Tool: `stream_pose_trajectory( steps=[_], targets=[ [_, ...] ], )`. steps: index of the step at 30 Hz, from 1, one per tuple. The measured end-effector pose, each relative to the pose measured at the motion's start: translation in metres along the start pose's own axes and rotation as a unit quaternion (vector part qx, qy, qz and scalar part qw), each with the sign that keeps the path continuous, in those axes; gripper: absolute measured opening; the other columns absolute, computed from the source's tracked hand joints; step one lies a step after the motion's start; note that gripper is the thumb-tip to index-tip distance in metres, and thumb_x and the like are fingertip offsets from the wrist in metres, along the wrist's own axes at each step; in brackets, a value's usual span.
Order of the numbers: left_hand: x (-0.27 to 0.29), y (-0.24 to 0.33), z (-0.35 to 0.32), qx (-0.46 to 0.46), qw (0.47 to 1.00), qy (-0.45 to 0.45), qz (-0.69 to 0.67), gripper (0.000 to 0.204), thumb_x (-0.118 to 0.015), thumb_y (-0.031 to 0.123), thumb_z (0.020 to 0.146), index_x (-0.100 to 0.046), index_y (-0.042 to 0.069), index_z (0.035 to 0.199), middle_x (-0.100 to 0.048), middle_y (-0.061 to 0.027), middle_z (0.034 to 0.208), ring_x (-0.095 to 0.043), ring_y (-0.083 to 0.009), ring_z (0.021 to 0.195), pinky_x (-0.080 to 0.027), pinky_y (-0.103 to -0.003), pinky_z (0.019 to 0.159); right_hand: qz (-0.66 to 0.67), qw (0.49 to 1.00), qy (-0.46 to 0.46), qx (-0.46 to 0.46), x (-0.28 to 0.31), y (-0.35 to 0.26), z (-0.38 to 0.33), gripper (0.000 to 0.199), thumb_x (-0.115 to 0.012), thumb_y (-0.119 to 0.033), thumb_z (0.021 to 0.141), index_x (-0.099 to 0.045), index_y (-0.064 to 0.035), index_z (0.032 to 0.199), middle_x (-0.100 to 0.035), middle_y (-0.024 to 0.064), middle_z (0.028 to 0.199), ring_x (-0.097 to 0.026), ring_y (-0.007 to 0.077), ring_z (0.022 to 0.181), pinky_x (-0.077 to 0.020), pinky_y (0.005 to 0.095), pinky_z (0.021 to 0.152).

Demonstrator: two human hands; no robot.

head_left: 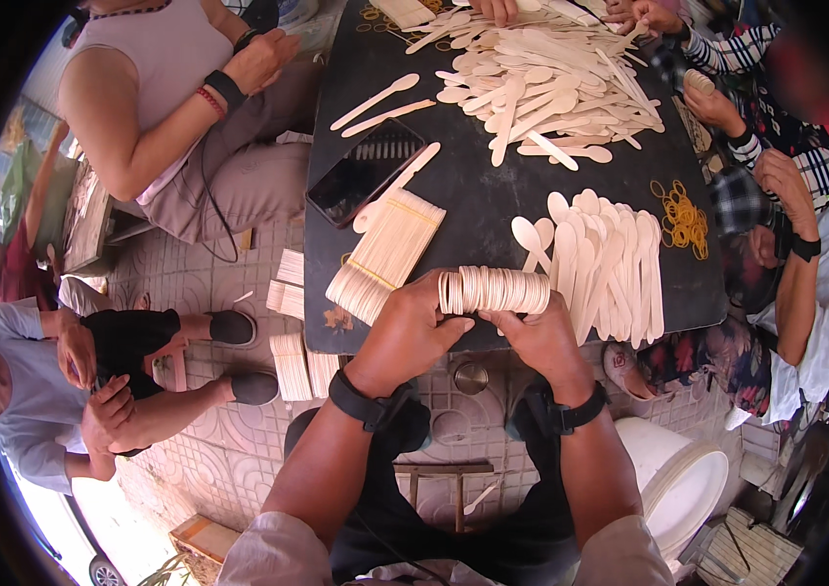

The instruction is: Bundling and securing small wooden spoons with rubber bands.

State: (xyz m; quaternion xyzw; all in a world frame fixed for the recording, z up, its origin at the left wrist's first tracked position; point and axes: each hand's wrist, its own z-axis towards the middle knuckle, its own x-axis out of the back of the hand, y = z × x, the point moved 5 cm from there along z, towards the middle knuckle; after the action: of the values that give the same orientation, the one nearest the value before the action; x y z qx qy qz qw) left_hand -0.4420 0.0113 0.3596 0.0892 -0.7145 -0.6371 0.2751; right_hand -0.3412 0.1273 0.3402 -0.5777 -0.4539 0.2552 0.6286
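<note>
- while we hold it over the near edge of the black table, the stack of wooden spoons sits pressed end to end between both palms, bowls lined up like a roll of coins.
- our left hand is curled closed round the left end of the stack, thumb laid along its lower side.
- our right hand is likewise closed on the right end, fingers tucked beneath and hidden, so we cannot tell how far they wrap.
- just beside the left hand lies a banded bundle of flat sticks; to the right, a fan of loose spoons rests on the table, with yellow rubber bands further out.
- a dark phone lies beyond the bundle, and a big heap of spoons fills the far end, where other people's hands work.
- as we judge it, the stack stays together only by squeeze from both ends; easing either palm could let the middle bow and spill spoons to the tiled floor.
- uneven pressure might also skew the row, so the bowls no longer nest.
- a slip toward the right could knock the loose fan out of order.
</note>
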Motion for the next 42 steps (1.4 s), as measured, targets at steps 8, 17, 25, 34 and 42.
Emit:
stream_pose_trajectory(
  steps=[8, 17, 25, 34, 42],
  targets=[
    [0.024, 0.046, -0.007, -0.139, 0.986, 0.040, -0.086, 0.046, -0.073, 0.002, 0.073, -0.055, -0.002, 0.115, -0.058, -0.0118, 0.117, -0.058, -0.0163, 0.103, -0.044, -0.029, 0.090, -0.002, 1.000, 0.010, 0.007, 0.003, -0.003, -0.002, 0.028, -0.071, -0.004, 0.074, -0.063, -0.0034, 0.100, -0.066, 0.0111, 0.088, -0.066, 0.0230, 0.083, -0.0502, 0.0309, 0.073],
    [0.024, 0.047, -0.008, -0.168, 0.982, 0.050, -0.068, 0.037, -0.071, 0.000, 0.073, -0.060, -0.001, 0.107, -0.064, -0.0133, 0.105, -0.062, -0.0209, 0.098, -0.047, -0.030, 0.086, 0.052, 0.992, 0.030, 0.109, 0.016, -0.050, -0.013, 0.035, -0.076, -0.005, 0.070, -0.059, -0.0037, 0.101, -0.065, 0.0095, 0.090, -0.064, 0.0178, 0.081, -0.0492, 0.0288, 0.072],
    [0.023, 0.047, -0.003, -0.169, 0.979, 0.020, -0.115, 0.034, -0.072, 0.000, 0.072, -0.061, 0.000, 0.104, -0.065, -0.0122, 0.101, -0.062, -0.0191, 0.094, -0.047, -0.029, 0.084, 0.023, 0.994, 0.028, 0.101, 0.021, -0.053, -0.013, 0.035, -0.076, -0.005, 0.070, -0.059, -0.0036, 0.100, -0.065, 0.0087, 0.088, -0.064, 0.0159, 0.080, -0.0491, 0.0274, 0.071],
    [0.023, 0.043, -0.006, -0.127, 0.992, 0.018, -0.012, 0.043, -0.074, 0.006, 0.073, -0.058, 0.001, 0.113, -0.064, -0.0109, 0.103, -0.062, -0.0178, 0.095, -0.047, -0.028, 0.084, 0.072, 0.991, 0.021, 0.115, 0.019, -0.054, -0.012, 0.037, -0.076, -0.006, 0.070, -0.059, -0.0037, 0.102, -0.065, 0.0092, 0.093, -0.063, 0.0161, 0.083, -0.0487, 0.0276, 0.074],
    [0.022, 0.047, -0.006, -0.155, 0.988, -0.001, -0.005, 0.042, -0.073, 0.008, 0.074, -0.058, 0.000, 0.112, -0.064, -0.0130, 0.103, -0.063, -0.0226, 0.095, -0.047, -0.029, 0.083, 0.023, 0.990, 0.023, 0.139, 0.023, -0.057, -0.016, 0.040, -0.077, -0.007, 0.068, -0.059, -0.0045, 0.104, -0.065, 0.0114, 0.092, -0.065, 0.0215, 0.081, -0.0497, 0.0290, 0.073]
  ],
)
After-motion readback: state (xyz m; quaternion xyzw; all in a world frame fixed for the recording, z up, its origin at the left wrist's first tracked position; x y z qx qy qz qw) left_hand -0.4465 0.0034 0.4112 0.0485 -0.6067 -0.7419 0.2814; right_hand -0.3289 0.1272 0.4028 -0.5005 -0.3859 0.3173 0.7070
